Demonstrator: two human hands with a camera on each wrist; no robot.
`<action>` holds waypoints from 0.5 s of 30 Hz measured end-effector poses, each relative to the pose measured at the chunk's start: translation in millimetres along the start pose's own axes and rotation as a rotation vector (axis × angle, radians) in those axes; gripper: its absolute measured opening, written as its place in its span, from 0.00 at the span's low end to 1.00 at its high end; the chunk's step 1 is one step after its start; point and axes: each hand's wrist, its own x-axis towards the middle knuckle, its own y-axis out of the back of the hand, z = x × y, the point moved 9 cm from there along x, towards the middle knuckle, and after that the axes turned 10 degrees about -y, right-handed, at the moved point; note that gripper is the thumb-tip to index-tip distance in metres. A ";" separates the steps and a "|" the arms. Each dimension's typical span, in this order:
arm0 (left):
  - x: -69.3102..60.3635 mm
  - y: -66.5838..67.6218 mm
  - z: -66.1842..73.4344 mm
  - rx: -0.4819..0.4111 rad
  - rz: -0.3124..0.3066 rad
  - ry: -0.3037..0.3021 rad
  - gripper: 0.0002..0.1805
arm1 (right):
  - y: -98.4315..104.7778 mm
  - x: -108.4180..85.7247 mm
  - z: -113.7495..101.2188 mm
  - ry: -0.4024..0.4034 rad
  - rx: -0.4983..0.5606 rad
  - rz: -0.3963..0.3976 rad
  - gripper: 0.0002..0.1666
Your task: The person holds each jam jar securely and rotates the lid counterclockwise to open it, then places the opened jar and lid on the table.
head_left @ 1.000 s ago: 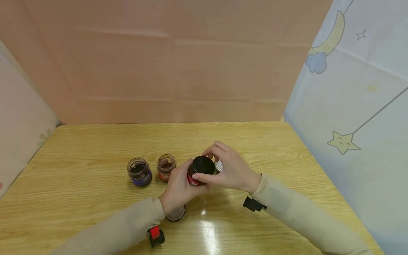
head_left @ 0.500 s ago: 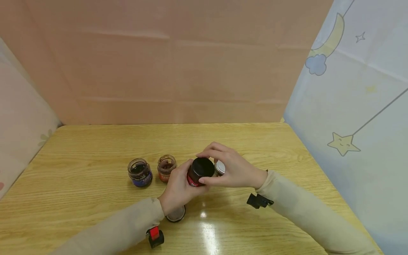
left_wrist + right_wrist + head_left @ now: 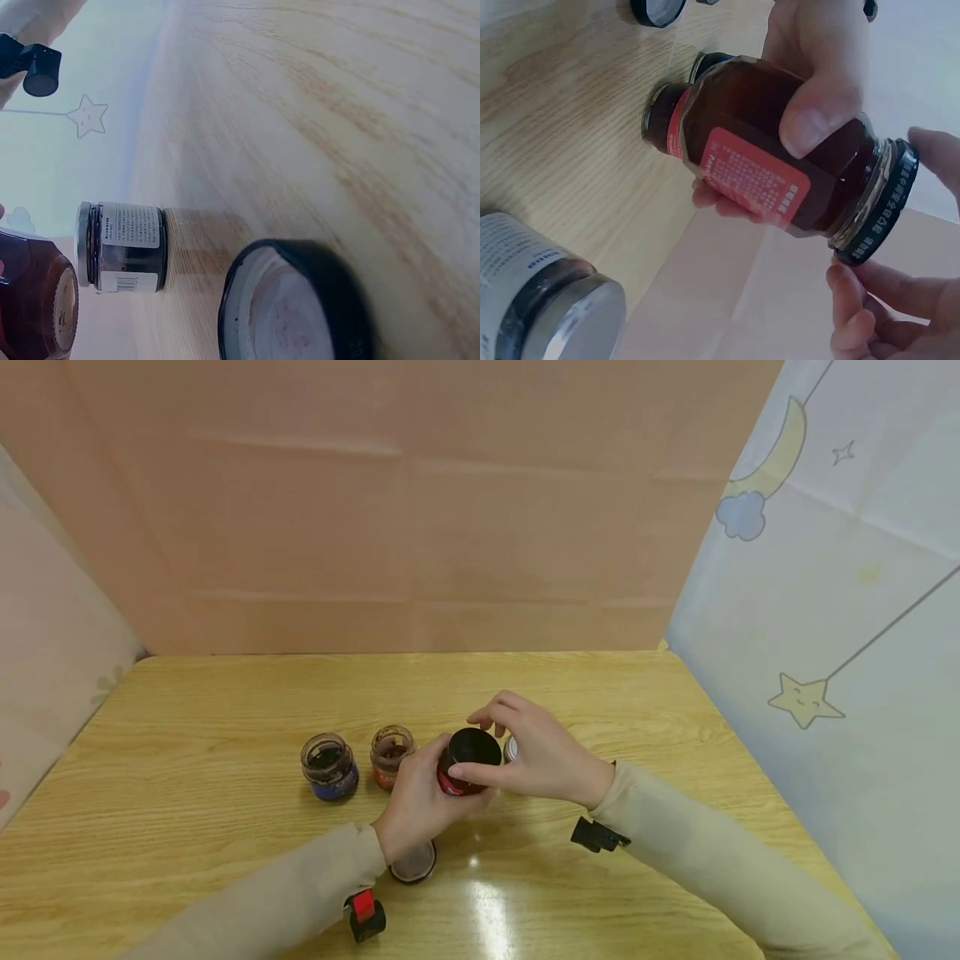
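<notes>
A dark glass jar with a red label [image 3: 757, 180] and a black lid [image 3: 475, 747] is gripped round its body by the left hand [image 3: 427, 793], raised over the table. The right hand [image 3: 551, 756] has its thumb on one side of the lid and its fingers at the other side. The right wrist view shows fingertips touching the lid's rim [image 3: 881, 210]. Part of the jar's base [image 3: 64, 311] shows in the left wrist view.
Two uncapped jars, one blue-labelled [image 3: 330, 768] and one red-labelled [image 3: 392, 756], stand on the table [image 3: 225, 718] to the left. A silver-lidded jar [image 3: 131, 247] stands behind the right hand. An upturned black lid [image 3: 414, 864] lies near the left wrist.
The right hand has shifted slightly over the lid, its thumb moving left across the top, and its fingers have lifted a little. The left hand keeps its grip on the jar, nearly still.
</notes>
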 end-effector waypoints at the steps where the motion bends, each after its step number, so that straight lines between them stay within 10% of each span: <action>1: 0.1 -0.1 -0.2 -0.002 -0.002 -0.001 0.25 | -0.3 1.1 0.3 -0.013 -0.009 -0.001 0.29; 15: 2.2 0.4 -2.2 -0.011 -0.007 -0.008 0.28 | -1.2 4.9 -2.0 0.035 -0.015 -0.029 0.27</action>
